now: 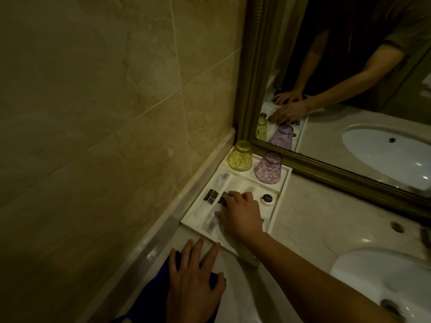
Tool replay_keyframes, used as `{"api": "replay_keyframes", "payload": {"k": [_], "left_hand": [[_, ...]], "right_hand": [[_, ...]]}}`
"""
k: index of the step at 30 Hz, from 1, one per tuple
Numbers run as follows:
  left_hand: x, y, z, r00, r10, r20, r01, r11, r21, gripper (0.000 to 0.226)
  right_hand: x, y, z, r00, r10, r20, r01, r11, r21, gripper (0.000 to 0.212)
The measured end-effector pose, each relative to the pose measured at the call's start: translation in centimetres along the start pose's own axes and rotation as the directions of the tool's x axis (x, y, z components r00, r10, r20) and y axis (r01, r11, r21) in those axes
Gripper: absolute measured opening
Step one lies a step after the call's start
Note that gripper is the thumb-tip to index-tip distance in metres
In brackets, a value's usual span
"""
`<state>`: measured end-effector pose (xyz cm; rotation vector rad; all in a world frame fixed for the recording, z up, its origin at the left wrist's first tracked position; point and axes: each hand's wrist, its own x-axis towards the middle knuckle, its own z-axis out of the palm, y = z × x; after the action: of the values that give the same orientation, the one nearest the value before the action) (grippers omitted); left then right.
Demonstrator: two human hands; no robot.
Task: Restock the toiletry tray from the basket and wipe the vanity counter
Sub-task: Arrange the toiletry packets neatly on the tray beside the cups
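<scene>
A white toiletry tray (pixel 283 183) sits in the counter's left corner against the tiled wall. Its far compartments hold a yellow glass (pixel 240 156) and a purple glass (pixel 268 167), both upside down. A wrapped item with a dark label (pixel 211 195) lies in a left slot, and a small round black-lidded container (pixel 266 198) sits at the right. My right hand (pixel 240 214) rests inside the tray, fingers curled over a clear wrapped packet (pixel 213 217). My left hand (pixel 194 276) lies flat, fingers spread, on a dark blue cloth (pixel 151 292) on the counter in front of the tray.
The marble counter (pixel 326 220) runs right to a white sink basin (pixel 377 273). A gold-framed mirror (pixel 349 89) stands behind, reflecting the hands and tray. A raised ledge (pixel 163 229) runs along the tiled wall on the left. No basket is in view.
</scene>
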<state>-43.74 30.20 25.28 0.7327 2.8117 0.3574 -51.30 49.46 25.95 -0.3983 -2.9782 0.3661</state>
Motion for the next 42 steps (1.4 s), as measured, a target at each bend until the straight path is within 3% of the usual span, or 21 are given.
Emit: {"api": "replay_keyframes", "payload": {"k": [8, 12, 15, 25, 30, 33, 39, 42], "left_hand": [[0.0, 0.0, -0.1, 1.0, -0.006, 0.012, 0.006, 1.0, 0.018, 0.072], [0.0, 0.2, -0.3, 1.0, -0.003, 0.006, 0.003, 1.0, 0.02, 0.072], [0.0, 0.2, -0.4, 1.0, 0.002, -0.007, -0.001, 1.0, 0.031, 0.071], [0.1, 0.4, -0.6, 1.0, -0.009, 0.002, 0.009, 1.0, 0.03, 0.07], [0.1, 0.3, -0.4, 1.0, -0.017, 0.004, 0.017, 1.0, 0.022, 0.069], [0.2, 0.2, -0.2, 1.0, -0.022, -0.003, 0.022, 0.999, 0.026, 0.068], [0.1, 0.2, -0.4, 1.0, -0.009, -0.015, 0.01, 0.999, 0.034, 0.069], [0.0, 0.2, -0.4, 1.0, -0.01, -0.005, 0.011, 1.0, 0.025, 0.069]], "right_hand": [[-0.5, 0.4, -0.7, 0.999, -0.038, 0.03, 0.037, 0.998, 0.057, 0.057], [-1.0, -0.5, -0.7, 0.986, -0.164, -0.016, 0.165, 0.982, 0.091, 0.051], [-0.9, -1.2, -0.3, 0.965, -0.259, 0.052, 0.255, 0.964, 0.07, 0.049], [0.0, -0.7, 0.2, 0.962, -0.223, 0.154, 0.214, 0.974, 0.076, 0.052], [-1.4, -0.9, -0.1, 0.981, -0.191, 0.026, 0.185, 0.97, 0.159, 0.055], [-2.3, -0.7, -0.3, 0.978, -0.193, -0.074, 0.201, 0.971, 0.131, 0.039], [-2.6, -0.7, -0.7, 0.979, -0.193, -0.071, 0.204, 0.945, 0.255, 0.029], [-1.3, 0.5, -1.7, 0.946, -0.324, -0.033, 0.325, 0.932, 0.16, 0.044]]}}
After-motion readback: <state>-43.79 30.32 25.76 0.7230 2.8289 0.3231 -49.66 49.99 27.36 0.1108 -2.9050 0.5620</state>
